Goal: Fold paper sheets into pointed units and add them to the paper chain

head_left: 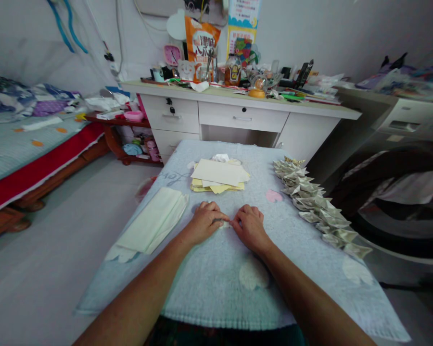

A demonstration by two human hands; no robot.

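Side by side in the middle of the cloth-covered table, my left hand [206, 222] and my right hand [249, 227] pinch a small folded paper [225, 225]. Most of that paper is covered by my fingers. Just beyond my hands lies a stack of white and yellow paper sheets [220, 173]. A pile of pale, long paper sheets [153, 218] rests to the left of my left hand. Along the right side, several pointed folded-paper pieces [313, 204] stand in close rows.
The light blue cloth [216, 288] drapes over the table's edges. Behind it stands a white desk [243, 117] crowded with a jar, an orange bag and a pink clock. A front-loading washing machine [411, 120] is at the right, and a bed [39, 144] at the left.
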